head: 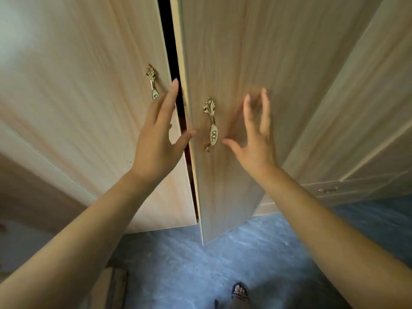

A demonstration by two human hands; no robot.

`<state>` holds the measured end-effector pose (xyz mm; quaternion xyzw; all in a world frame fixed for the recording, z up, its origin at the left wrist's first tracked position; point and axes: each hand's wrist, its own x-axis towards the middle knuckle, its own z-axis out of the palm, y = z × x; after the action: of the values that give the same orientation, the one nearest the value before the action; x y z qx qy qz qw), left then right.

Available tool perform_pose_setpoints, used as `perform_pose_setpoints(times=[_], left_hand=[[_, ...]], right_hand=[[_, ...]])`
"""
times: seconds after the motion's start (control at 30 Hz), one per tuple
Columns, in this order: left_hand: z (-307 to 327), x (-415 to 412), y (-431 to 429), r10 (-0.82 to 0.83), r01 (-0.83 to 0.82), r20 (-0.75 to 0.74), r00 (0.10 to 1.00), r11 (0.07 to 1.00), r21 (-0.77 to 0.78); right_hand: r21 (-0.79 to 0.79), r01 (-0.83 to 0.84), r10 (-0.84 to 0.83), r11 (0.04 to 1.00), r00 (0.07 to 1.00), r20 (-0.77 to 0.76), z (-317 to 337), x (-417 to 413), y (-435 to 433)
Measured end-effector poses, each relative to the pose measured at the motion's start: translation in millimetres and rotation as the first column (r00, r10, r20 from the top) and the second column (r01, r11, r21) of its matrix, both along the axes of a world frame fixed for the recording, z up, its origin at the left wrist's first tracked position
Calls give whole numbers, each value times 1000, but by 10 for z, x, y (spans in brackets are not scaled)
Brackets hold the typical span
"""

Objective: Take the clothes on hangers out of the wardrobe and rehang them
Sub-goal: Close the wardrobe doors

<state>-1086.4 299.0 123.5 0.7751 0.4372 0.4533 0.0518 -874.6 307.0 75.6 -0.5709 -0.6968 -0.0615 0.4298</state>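
Blue marbled floor (178, 275) underfoot. Black-and-white checked sandal (240, 292) on it at bottom centre, toes showing. Brownish box-like thing (111, 286) at bottom left, standing on the floor, too blurred to identify.

Your wardrobe's left door (78, 108) is pale beige with fine, streaky wood grain; the right door (245, 52) carries the same grain in a warmer tan. The gap (167, 30) between them is black. The left handle (152, 82) and right handle (210, 123) are gold with cream oval insets (the right one dotted). The floor (178, 264) is mottled blue-grey, and your sandal (240, 293) is checked black and white.
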Motion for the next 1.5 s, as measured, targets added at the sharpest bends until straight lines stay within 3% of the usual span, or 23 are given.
perform_pose_setpoints(times=[0.13, 0.23, 0.4, 0.53, 0.9, 1.2, 1.37, 1.5], left_hand=[[57, 48, 148, 193, -144, -145, 970, 944, 295], [100, 266, 282, 310, -192, -221, 925, 881, 432], [42, 477, 607, 532, -333, -349, 771, 805, 492], [-76, 517, 766, 631, -394, -356, 690, 739, 546], [-22, 530, 1215, 623, -378, -417, 661, 757, 533], [-39, 504, 1387, 603, -339, -426, 674, 765, 547], [-21, 494, 1325, 505, -304, -434, 746, 839, 452], [57, 491, 1080, 327, -187, -466, 822, 929, 320]], right_hand=[[94, 14, -20, 996, 998, 67, -92, 62, 270], [125, -5, -4, 992, 997, 74, -119, 54, 412], [118, -49, 25, 992, 979, 200, -96, 260, 588], [143, -13, -29, 990, 958, 286, -58, 438, 738], [221, 101, -162, 970, 947, 278, -145, 296, 1101], [159, 156, -198, 975, 933, 301, -115, 252, 1133], [64, 193, -204, 979, 936, 287, 14, 181, 921], [-28, 334, -322, 942, 925, 202, 29, 116, 508]])
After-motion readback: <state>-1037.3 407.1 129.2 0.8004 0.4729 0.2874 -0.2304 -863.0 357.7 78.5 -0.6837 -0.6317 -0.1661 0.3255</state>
